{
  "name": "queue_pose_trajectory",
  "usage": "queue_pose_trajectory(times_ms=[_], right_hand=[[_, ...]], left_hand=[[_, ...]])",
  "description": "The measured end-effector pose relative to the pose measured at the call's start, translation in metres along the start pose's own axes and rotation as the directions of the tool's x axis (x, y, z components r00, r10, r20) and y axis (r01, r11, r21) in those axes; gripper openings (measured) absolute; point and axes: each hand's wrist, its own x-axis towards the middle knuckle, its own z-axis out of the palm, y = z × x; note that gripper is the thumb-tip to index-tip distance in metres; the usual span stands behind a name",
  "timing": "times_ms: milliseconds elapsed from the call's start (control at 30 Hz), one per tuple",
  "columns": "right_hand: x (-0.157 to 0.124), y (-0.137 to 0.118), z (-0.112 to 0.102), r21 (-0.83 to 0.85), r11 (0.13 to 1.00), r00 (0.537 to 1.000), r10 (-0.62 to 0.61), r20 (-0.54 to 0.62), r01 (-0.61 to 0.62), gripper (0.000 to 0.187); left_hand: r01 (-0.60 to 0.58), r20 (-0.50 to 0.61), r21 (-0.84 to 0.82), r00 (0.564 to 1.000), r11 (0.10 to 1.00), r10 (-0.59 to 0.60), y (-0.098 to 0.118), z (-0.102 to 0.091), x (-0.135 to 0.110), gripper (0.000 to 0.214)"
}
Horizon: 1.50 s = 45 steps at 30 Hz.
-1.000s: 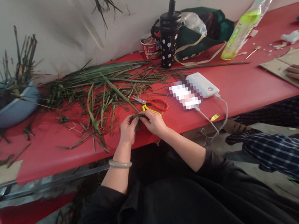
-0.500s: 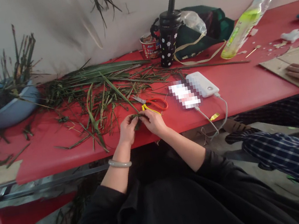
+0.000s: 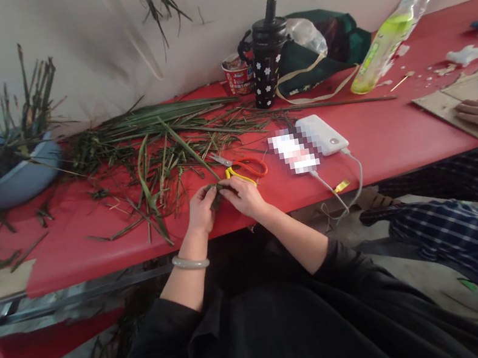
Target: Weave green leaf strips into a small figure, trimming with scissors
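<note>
Close together over the front of the red table, my left hand [image 3: 202, 209] and my right hand [image 3: 245, 197] pinch a green leaf strip [image 3: 187, 146] between thumbs and fingers. Its long blade sticks out away from me, over the loose leaves. A small dark green folded part at my fingertips is mostly hidden. Just beyond my right hand lie scissors [image 3: 252, 167] with orange and yellow handles, blades pointing left. A heap of cut green leaves [image 3: 155, 123] spreads behind and left of my hands.
A blue basin [image 3: 13, 185] of stalks stands at the left. Behind are a black tumbler [image 3: 267, 63], a red paper cup [image 3: 236, 74] and a green bag [image 3: 317, 75]. A power bank [image 3: 321, 135], a bottle [image 3: 386, 45] and another person's hand on cardboard [image 3: 439, 106] are rightward.
My fingers have shifted slightly around the folded part of the leaf strip, and both hands keep hold. The whole view has moved a little; the things on the table stay put.
</note>
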Motion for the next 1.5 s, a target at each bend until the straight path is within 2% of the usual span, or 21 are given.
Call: queue_pose_trajectory(times_ms=[133, 233, 333, 433, 600, 833, 1100, 1267, 1500], right_hand=[[0.000, 0.001, -0.002, 0.078, 0.997, 1.000, -0.006, 0.009, 0.005, 0.022], [-0.001, 0.001, -0.004, 0.156, 0.988, 0.999, 0.000, 0.032, -0.005, 0.030], [-0.002, 0.001, -0.006, 0.257, 0.966, 0.991, -0.008, 0.134, -0.027, 0.042], [-0.003, 0.002, -0.007, 0.334, 0.941, 0.973, -0.021, 0.229, -0.058, 0.048], [-0.003, 0.004, -0.006, 0.394, 0.912, 0.963, 0.007, 0.270, -0.117, 0.045], [-0.003, 0.002, -0.007, 0.461, 0.870, 0.951, 0.029, 0.307, -0.175, 0.041], [-0.003, -0.001, -0.007, 0.481, 0.855, 0.954, 0.054, 0.294, -0.196, 0.039], [-0.002, -0.002, -0.009, 0.428, 0.888, 0.965, 0.060, 0.256, -0.169, 0.038], [-0.003, 0.001, -0.003, 0.437, 0.886, 0.971, 0.059, 0.231, -0.158, 0.043]], left_hand=[[0.083, 0.031, -0.012, 0.996, 0.996, -0.083, 0.005, -0.001, -0.003, 0.023], [0.130, 0.077, -0.014, 0.989, 0.991, -0.128, 0.010, -0.003, -0.004, 0.021], [0.180, 0.158, 0.023, 0.971, 0.983, -0.182, 0.015, -0.006, -0.005, 0.019], [0.238, 0.249, 0.094, 0.934, 0.967, -0.255, 0.020, -0.009, -0.005, 0.017], [0.258, 0.301, 0.159, 0.907, 0.953, -0.296, 0.023, -0.011, -0.004, 0.018], [0.275, 0.347, 0.170, 0.882, 0.946, -0.318, 0.020, -0.015, -0.003, 0.022], [0.253, 0.371, 0.181, 0.877, 0.950, -0.304, 0.021, -0.014, -0.003, 0.019], [0.233, 0.339, 0.171, 0.898, 0.957, -0.279, 0.023, -0.009, -0.006, 0.020], [0.206, 0.283, 0.153, 0.928, 0.966, -0.243, 0.022, -0.008, -0.007, 0.020]])
